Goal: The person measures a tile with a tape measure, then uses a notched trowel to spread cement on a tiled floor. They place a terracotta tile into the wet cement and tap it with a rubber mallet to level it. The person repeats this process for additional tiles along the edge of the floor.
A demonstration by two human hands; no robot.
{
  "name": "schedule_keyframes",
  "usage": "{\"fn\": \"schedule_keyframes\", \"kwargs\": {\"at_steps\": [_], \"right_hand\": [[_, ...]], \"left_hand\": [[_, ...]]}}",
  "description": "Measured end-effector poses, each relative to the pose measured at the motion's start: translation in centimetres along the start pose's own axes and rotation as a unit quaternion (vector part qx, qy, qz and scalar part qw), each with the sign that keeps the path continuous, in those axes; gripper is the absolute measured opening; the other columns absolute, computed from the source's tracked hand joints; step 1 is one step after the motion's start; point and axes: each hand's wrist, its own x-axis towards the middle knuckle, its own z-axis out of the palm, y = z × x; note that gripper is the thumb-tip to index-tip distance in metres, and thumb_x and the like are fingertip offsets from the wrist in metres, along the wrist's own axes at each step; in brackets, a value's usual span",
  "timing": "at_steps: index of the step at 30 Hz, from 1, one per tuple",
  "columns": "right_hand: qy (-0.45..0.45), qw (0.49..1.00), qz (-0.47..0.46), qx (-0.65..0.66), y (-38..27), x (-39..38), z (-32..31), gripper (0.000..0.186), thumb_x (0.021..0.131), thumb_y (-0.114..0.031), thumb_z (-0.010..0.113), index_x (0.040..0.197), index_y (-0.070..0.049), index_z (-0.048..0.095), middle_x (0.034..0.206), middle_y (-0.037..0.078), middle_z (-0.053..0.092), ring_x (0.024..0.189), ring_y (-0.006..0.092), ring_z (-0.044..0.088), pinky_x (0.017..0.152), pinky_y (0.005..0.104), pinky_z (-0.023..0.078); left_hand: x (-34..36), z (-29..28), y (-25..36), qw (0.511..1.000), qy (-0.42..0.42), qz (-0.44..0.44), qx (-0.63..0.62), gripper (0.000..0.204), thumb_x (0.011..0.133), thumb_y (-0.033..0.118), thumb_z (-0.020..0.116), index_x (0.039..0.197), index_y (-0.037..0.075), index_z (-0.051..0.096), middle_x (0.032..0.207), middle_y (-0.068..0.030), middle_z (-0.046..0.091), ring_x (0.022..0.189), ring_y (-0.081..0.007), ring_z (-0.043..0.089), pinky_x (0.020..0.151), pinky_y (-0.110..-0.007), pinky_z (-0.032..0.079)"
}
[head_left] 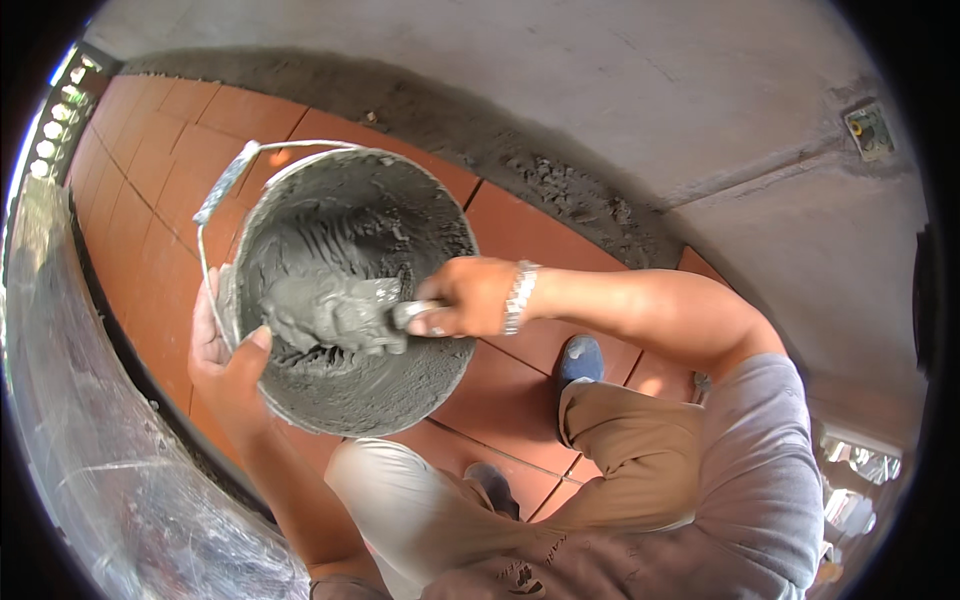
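A bucket (410, 400) with mortar-smeared walls is tilted so that its mouth faces me. Wet grey mortar (320, 300) lies heaped inside it. My left hand (228, 345) grips the bucket's left rim, its thumb over the edge and the fingers round the outside. My right hand (465, 297), with a metal bracelet at the wrist, is closed round the handle of a trowel (405, 312). The trowel's blade is mostly hidden by mortar in the bucket. The wire bail (228, 183) with its pale grip stands out at the bucket's upper left.
Orange tiles (500, 400) cover the floor under the bucket and my feet. A grey plastered wall (640, 110) runs along the far side, with mortar crumbs (560, 180) at its base and a recessed box (868, 132) in it. On the left curves a shiny, sheet-covered ledge (130, 450).
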Motion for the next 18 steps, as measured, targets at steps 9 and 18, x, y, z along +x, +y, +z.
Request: {"fn": "schedule_keyframes", "kwargs": {"at_steps": [9,18], "right_hand": [[0.286,0.941,0.179,0.019,6.8,-15.8,-7.2,0.034,0.095,-0.035,0.063,0.095,-0.002,0.067,0.074,0.016,0.065,0.069,0.0262,0.063,0.064,0.0396,0.047],[0.408,0.768,0.35,-0.348,27.0,-9.3,-5.8,0.023,0.093,-0.027,0.061,0.104,-0.008,0.061,0.104,0.012,0.067,0.101,0.0334,0.066,0.077,0.0465,0.058]], "left_hand": [[2.1,0.1,0.4,0.998,-0.054,-0.002,-0.037,0.074,0.075,0.012,0.063,0.141,-0.013,0.04,0.132,-0.0215,0.056,0.122,-0.0282,0.057,0.108,-0.038,0.041],[1.6,1.3,0.4,1.0,0.005,-0.001,-0.024,0.075,0.074,0.011,0.06,0.143,-0.011,0.039,0.132,-0.0225,0.055,0.119,-0.0311,0.058,0.105,-0.041,0.044]]}}
